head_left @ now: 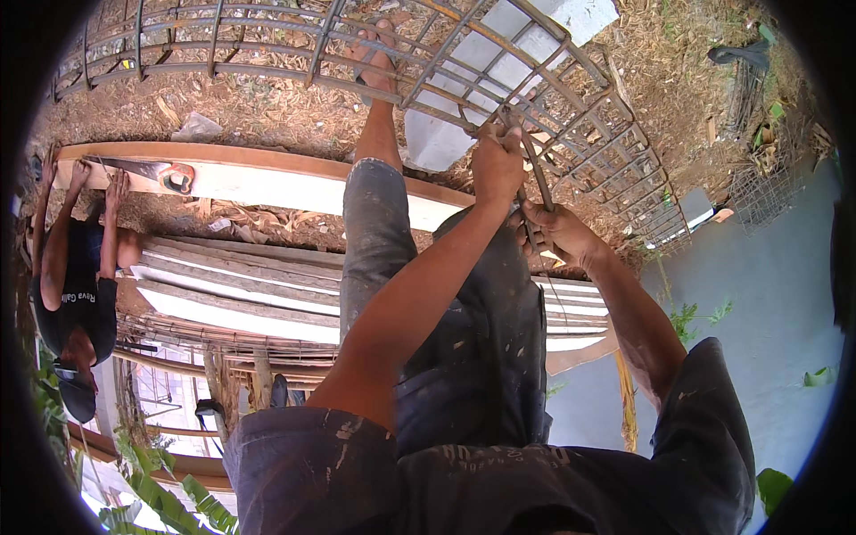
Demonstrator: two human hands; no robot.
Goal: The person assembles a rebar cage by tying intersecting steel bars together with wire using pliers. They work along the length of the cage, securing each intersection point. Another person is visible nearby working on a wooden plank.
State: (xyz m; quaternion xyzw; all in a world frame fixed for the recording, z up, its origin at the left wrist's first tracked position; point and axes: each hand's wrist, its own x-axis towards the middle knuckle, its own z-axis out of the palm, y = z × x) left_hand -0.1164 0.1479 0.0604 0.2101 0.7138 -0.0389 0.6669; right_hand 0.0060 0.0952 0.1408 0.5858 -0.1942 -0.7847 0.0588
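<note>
A cage of rusty steel rebar [584, 116] runs across the top and bends down at the right, made of long bars and square stirrups. My left hand [497, 165] is closed at the cage's near edge, by the head of a dark long-handled tool that looks like pincers [539, 174]. What its fingertips pinch there is too small to make out. Just below and to the right, my right hand [562, 232] wraps around the handles of the pincers. A thin wire [556, 299] dangles beneath that hand.
A long wooden board [267, 178] crosses behind my legs, bearing a handsaw [176, 178] with an orange handle. At the left, another person [80, 285] rests their hands on it. Stacked planks [241, 276] lie nearer. A grey slab [432, 138] lies under the cage; a grey wall [749, 294] stands right.
</note>
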